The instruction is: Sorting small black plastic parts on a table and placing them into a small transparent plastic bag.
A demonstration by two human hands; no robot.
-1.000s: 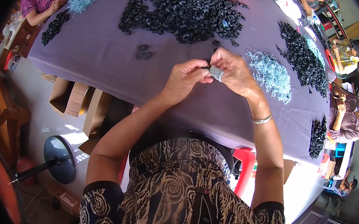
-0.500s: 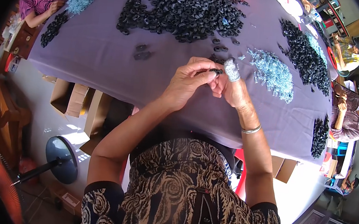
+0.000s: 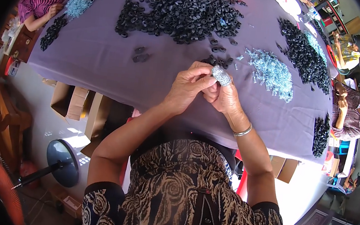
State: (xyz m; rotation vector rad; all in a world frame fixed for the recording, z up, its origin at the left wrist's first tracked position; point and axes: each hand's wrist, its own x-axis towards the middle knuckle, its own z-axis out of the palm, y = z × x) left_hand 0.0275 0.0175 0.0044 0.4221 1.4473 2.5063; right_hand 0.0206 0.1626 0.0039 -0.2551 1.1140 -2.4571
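Note:
My left hand (image 3: 184, 89) pinches a small black plastic part between thumb and forefinger, now almost wholly hidden by the fingers. Pressed against it from the right is my right hand (image 3: 226, 100), its fingers curled in; whatever lies in them is out of sight. A silvery-grey wrap (image 3: 221, 75) covers the right thumb, which bears on the left fingertips. Just beyond the hands lie several loose black parts (image 3: 218, 60). To their right spreads a pile of small, clear bluish springs (image 3: 272, 73). A large heap of black plastic parts (image 3: 185, 13) sits farther back.
A purple-grey cloth (image 3: 106, 68) covers the table. Stray black parts (image 3: 140, 57) lie left of my hands. More black parts (image 3: 302, 55) are heaped at the right. Other people sit around the table. Cardboard boxes (image 3: 77, 102) and a fan (image 3: 4, 186) stand at the lower left.
My right hand has swung left and closed in on the left fingers, its wrapped thumb now over them. The black part, visible in the left pinch before, is now covered.

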